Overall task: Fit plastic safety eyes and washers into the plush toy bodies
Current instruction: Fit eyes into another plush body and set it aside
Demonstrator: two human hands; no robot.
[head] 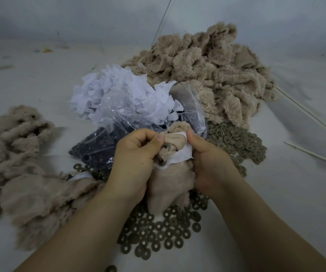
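Two hands hold one plush toy body [168, 183] in the middle, just above the bench [30, 85]. It is turned inside out, so the smooth tan cloth shows, with fuzzy tan fur peeking out at the top and sides and a white patch [179, 154] across it. Two small round washers [166, 146] sit on the cloth, one above the other, each with a dark dot in the middle. The left hand [132, 160] has its fingers curled tight on the cloth, and its thumb presses right beside the top washer. The right hand [211, 163] grips the other side, thumb pinching the white patch, and its other fingers are hidden behind the toy. Lots of loose washers [158, 232], too many to count, lie on the bench under the arms, and another heap of washers [234, 140] sits to the right. One clear bag [107, 142] behind the hands is full of small dark bits that are hard to make out. One pile of white scraps [117, 91] sits on top of the bag. One big heap of plush fur pieces [213, 69] is at the back right; how many is hard to tell. On the left lies a second heap of plush bodies [21, 154], cut off by the edge, and small dark eyes show on the top one. Two thin white sticks [313, 156] lie on the right, both cut off at the edge.
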